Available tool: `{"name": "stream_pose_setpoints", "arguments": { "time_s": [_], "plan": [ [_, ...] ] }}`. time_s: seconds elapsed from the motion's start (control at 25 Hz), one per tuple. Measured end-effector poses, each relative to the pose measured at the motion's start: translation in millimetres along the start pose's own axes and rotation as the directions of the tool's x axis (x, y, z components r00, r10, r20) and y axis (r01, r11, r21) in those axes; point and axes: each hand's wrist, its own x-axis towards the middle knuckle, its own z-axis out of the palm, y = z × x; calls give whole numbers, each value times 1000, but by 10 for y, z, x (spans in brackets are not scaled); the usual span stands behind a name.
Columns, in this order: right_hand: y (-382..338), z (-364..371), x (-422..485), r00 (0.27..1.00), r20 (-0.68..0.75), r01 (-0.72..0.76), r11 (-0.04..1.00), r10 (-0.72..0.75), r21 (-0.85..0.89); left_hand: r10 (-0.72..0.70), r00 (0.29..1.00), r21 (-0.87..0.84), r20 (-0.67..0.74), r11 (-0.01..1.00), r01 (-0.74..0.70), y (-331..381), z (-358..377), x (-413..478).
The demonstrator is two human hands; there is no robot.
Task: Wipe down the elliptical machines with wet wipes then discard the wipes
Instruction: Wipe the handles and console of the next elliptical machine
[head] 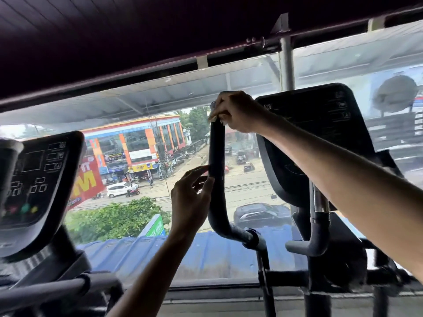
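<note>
- Our right hand [238, 110] grips the top of the elliptical's handlebar [216, 156], and our left hand [191, 197] lightly pinches its middle.
- We cannot make out a wet wipe in either hand.
- We should steady the top and wipe downward, wrapping the bar fully.

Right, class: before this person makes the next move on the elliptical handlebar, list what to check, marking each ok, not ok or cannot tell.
1. Right hand grips the handlebar top: ok.
2. Left hand touches the bar midway: ok.
3. Wet wipe in either hand: cannot tell.
4. Bar's lower bend free of obstructions: ok.
5. Console beside it already wiped: cannot tell.
</note>
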Motion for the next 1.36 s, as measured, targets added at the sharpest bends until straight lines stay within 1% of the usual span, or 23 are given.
{"name": "stream_pose_setpoints", "arguments": {
  "time_s": [0.08,0.12,0.16,0.24,0.28,0.4,0.44,0.56,0.6,0.76,0.84,0.92,1.04,1.08,1.12,1.2,1.36],
  "plan": [
    [-28,17,-51,998,-53,-34,999,34,1,-8,1000,12,10,1000,8,31,-6,-9],
    [-46,27,-96,998,-59,-25,999,26,20,-7,1000,12,16,1000,7,37,-12,-18],
    [-71,28,-144,999,-36,3,999,-2,41,-6,1000,7,19,1000,5,39,-25,-25],
    [-116,11,-204,996,62,54,996,-58,65,-5,1000,-13,28,1000,5,24,-42,-30],
    [-131,4,-195,996,73,52,997,-56,55,-7,1000,-27,29,1000,8,13,-38,-34],
    [-152,23,-191,998,-44,-50,998,52,44,-11,1000,-43,16,999,11,0,-23,-67],
    [-184,28,-232,998,-35,-52,997,53,51,-7,1000,-52,15,999,7,-1,-24,-74],
    [-282,-6,-362,989,138,44,998,-49,35,6,1000,-110,11,994,-5,-19,-25,-95],
    [-270,-19,-333,988,147,50,999,-53,18,7,1000,-125,7,992,-6,-20,-17,-102],
    [-154,-2,-52,999,-36,-17,996,14,-83,6,1000,-146,-9,989,-7,-23,7,-129],
    [-147,36,-3,998,-61,-22,995,16,-101,21,999,-150,-26,988,-25,-35,4,-143],
    [-172,54,-68,1000,-17,1,996,-2,-84,36,998,-155,-43,987,-43,-41,-4,-162],
    [-273,55,-309,991,119,70,996,-63,-63,53,998,-182,-43,981,-60,-75,1,-206],
    [-294,60,-362,986,144,96,994,-86,-60,62,997,-182,-47,981,-69,-97,1,-221],
    [-291,64,-372,983,143,122,990,-111,-69,71,996,-177,-52,981,-79,-119,5,-232],
    [-239,59,-272,988,91,137,983,-127,-123,85,995,-171,-54,981,-93,-157,17,-237],
    [-122,50,27,997,-21,62,969,-70,-241,130,990,-143,-50,980,-136,-203,12,-246]
  ]
}}
